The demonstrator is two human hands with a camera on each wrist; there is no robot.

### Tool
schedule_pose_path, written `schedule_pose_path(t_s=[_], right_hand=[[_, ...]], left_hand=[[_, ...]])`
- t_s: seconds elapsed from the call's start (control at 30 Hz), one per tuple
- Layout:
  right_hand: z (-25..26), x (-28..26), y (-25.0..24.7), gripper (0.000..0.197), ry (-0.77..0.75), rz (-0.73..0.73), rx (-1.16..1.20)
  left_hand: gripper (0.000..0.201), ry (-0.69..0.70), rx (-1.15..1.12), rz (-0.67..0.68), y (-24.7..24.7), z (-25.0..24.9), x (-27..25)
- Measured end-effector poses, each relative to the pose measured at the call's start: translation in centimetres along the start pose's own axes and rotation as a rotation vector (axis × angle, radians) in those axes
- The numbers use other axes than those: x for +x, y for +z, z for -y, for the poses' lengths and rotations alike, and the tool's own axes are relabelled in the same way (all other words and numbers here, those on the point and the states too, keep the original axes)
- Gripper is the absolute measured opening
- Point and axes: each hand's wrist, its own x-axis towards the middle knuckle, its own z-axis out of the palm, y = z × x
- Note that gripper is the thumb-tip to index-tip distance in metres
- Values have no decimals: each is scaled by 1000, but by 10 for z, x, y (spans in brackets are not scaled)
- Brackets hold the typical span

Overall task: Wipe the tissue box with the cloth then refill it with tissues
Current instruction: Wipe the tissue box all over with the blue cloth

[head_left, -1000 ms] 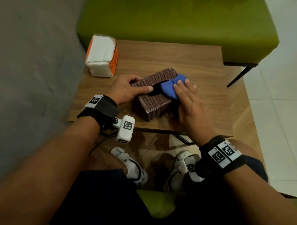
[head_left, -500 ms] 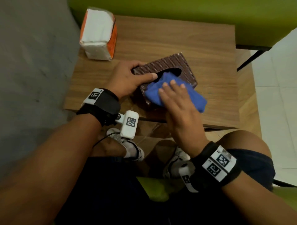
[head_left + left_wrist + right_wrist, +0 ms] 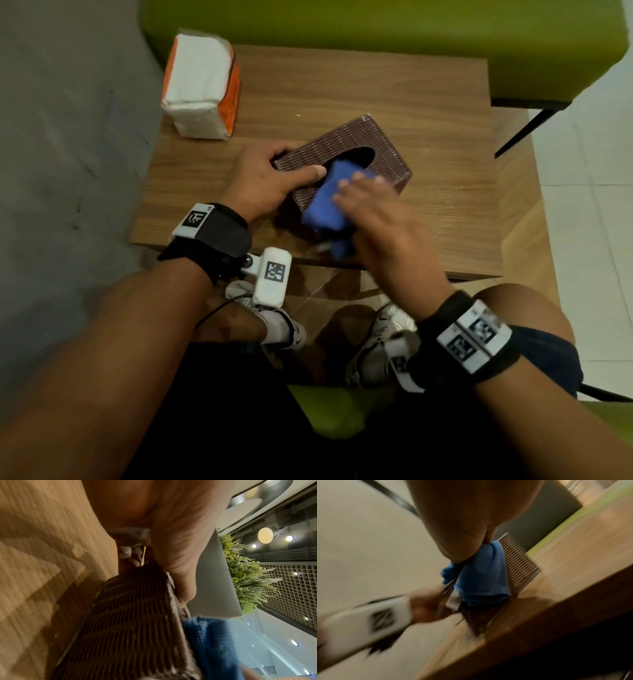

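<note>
Steadying the woven tissue box (image 3: 383,144) near the desk (image 3: 359,85) front edge, the left hand (image 3: 263,181) grips its end; the right hand (image 3: 373,219) presses the soft blue cloth (image 3: 325,202) flat-fingered on top. Light, rigid box—likely slides unless braced.

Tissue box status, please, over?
Left hand grips tissue box. Right hand presses blue cloth on it. Tissue pack unused; nothing blocking.
</note>
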Motion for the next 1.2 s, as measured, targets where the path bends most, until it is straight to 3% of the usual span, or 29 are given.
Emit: schedule_pose_path(t_s=[0.07,0.13,0.23,0.3,0.47,0.63,0.77,0.83,0.97,1.1,1.2], right_hand=[[-24,10,-10,45,170,-110,-15],[-13,14,-8,45,249,-131,-16],[19,-2,4,45,-9,45,13],[11,-5,-3,43,-108,104,-18],[-27,27,-20,42,193,-67,-22],[-42,32,-26,41,59,58,16],[-43,34,-33,43,106,70,-8],[-17,20,-28,45,134,53,-21],[17,-20,-15,43,34,119,-25],[-5,-6,-13,42,235,-79,-18],[30,-19,3,47,238,-20,-125]], left_hand=[[38,-28,7,-6,-2,0,0],[39,-36,3,-16,-1,-1,-1],[33,-38,-22,-47,4,-4,-4],[25,-50,-12,-68,7,-7,-7],[38,-186,101,-51,5,-19,-12],[50,-336,163,97,-9,-45,7],[31,-323,243,151,-5,-58,19],[25,-326,246,130,-2,-56,20],[31,-306,208,57,4,-46,14],[27,-334,164,-4,11,-40,4],[39,-368,60,-59,14,-39,3]])
